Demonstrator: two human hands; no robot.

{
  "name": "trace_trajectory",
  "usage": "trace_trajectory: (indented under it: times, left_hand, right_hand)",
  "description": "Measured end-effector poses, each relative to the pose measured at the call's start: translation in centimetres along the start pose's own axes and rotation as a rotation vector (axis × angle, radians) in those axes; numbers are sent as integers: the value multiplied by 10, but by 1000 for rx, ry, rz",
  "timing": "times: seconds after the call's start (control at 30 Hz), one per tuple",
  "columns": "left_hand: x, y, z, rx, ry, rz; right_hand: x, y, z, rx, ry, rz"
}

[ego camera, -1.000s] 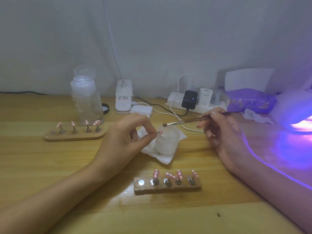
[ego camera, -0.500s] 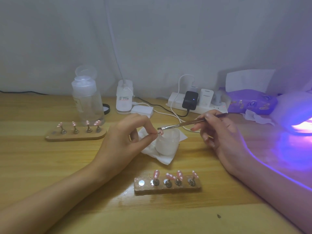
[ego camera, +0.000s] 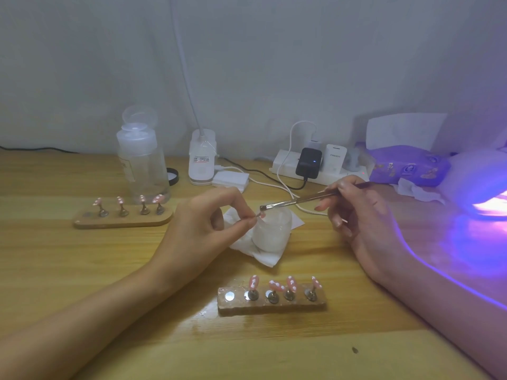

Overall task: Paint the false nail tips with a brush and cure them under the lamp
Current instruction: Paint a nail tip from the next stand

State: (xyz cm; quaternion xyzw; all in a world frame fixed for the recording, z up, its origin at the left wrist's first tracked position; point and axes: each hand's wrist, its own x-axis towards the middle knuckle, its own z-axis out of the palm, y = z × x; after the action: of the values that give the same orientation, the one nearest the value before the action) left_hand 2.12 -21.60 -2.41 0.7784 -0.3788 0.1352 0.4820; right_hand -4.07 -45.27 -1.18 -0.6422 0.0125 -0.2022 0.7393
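Left hand [ego camera: 208,226]: thumb and forefinger pinched on a small stand carrying one pink nail tip [ego camera: 262,214]. The tip sits just past the fingertips, over the near rim of the frosted jar [ego camera: 271,231].

Right hand [ego camera: 356,215]: fingers clamped on the brush [ego camera: 301,199], pen-style. Bristle end is just above the held tip; can't tell if it touches.

Jar: between the two hands, standing on a white tissue [ego camera: 264,259]. Contents unreadable through the frosted wall.

Near holder block [ego camera: 274,307]: on the surface [ego camera: 82,270], between the forearms on the person's side of both hands. Five slots. The one toward the left hand is a bare metal disc; the other four carry stands with pink, white-dotted tips.

Far holder [ego camera: 123,217]: beyond and outboard of the left hand. Four stands, four pink tips.

Clear bottle [ego camera: 142,163]: just behind the far holder, flip lid up. Looks clear inside; fill level can't tell.

Lamp [ego camera: 480,185]: outboard of the right hand, lit, violet glow on the surface and the right forearm. Interior not visible.

Power strip [ego camera: 315,171] with chargers plugged in and a purple wipes pack [ego camera: 408,167] sit beyond the right hand.
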Motion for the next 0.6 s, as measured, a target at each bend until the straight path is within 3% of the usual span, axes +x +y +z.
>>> trace_trajectory:
  times: [0.47, 0.6]
  left_hand:
    - [-1, 0, 0, -59, -9, -29]
    - [-1, -2, 0, -73, -7, -37]
  right_hand:
    - [1, -1, 0, -15, 68, 40]
    - [0, -1, 1, -13, 16, 4]
